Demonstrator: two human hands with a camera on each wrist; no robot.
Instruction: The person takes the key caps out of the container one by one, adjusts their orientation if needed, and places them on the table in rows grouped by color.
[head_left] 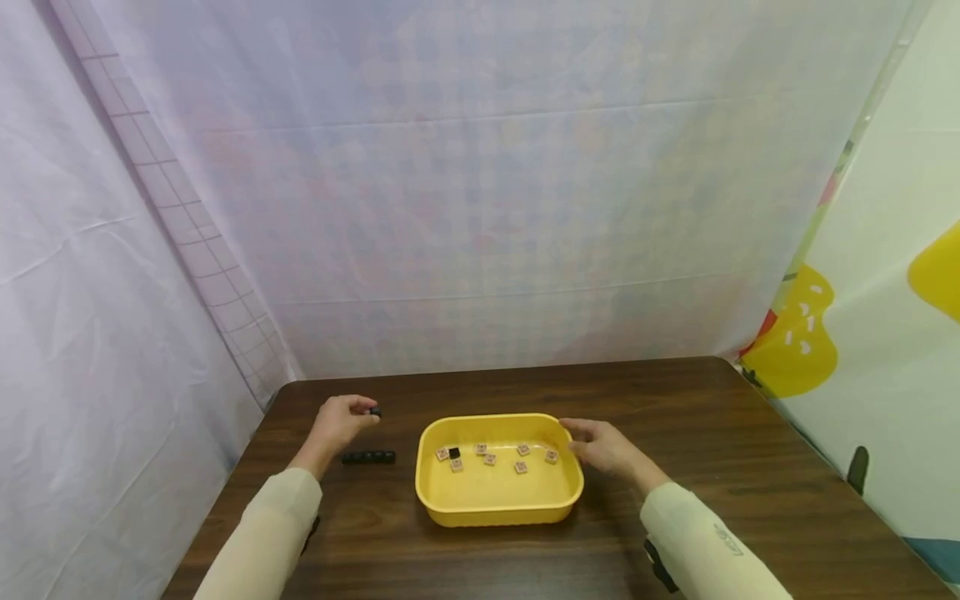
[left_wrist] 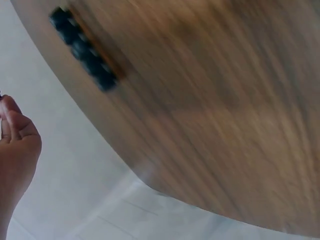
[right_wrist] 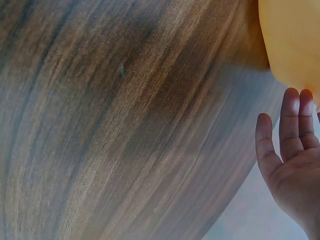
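Note:
My left hand (head_left: 341,421) pinches a small black block (head_left: 376,412) between thumb and fingertips, above the table at the left. Just nearer to me lies a straight row of black blocks (head_left: 368,457); the left wrist view shows it as a dark row with a tan edge. Right of that stands a yellow plastic tub (head_left: 495,517). Several pale square pieces (head_left: 490,459) with dark marks lie scattered in it, along with one black piece (head_left: 453,453). My right hand (head_left: 606,446) touches the tub's right end near the back corner, its visible fingers fairly straight in the right wrist view.
All this is on a dark brown wood-grain table (head_left: 360,542) with rounded corners. Pale curtains (head_left: 480,208) hang behind and at the left. A white cloth with yellow shapes (head_left: 795,342) hangs along the right side.

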